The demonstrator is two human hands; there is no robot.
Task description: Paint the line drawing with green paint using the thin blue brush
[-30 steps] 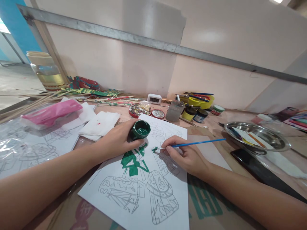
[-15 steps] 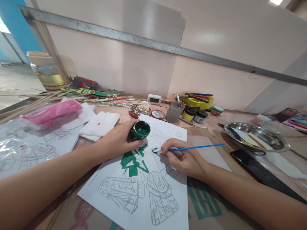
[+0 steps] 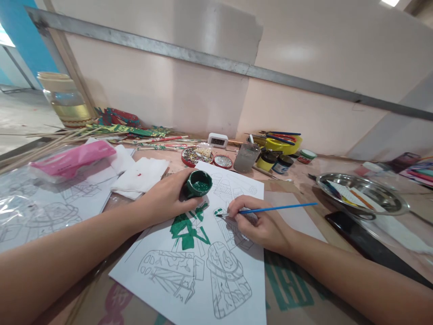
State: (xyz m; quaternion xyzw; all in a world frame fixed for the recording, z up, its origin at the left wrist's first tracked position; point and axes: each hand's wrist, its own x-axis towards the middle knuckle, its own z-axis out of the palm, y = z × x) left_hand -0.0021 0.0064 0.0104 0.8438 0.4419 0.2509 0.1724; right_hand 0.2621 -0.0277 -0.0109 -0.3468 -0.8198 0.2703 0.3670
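Got my left fingers (image 3: pixel 189 206) wrapped around a pot (image 3: pixel 194 192) of green paint (image 3: pixel 202 186), tipped a bit towards me, over the far left part of the sheet (image 3: pixel 199 311); can't tell if it's resting there. My right fingers (image 3: pixel 241 204) are pinching a blue brush (image 3: pixel 280 208), handle sticking out to the right, tip right by some green dabs (image 3: pixel 216 211). No clue if the bristles actually touch. The sheet's on cardboard (image 3: pixel 287 316) on my counter (image 3: pixel 304 170), with a green patch (image 3: pixel 184 229) left of the brush and grey outlines (image 3: pixel 230 280) on the near part. Clock (image 3: pixel 217 140) and cloudy cup (image 3: pixel 246 159) sit far back, tissues (image 3: pixel 138 176) left, steel bowl (image 3: pixel 389 193) right.
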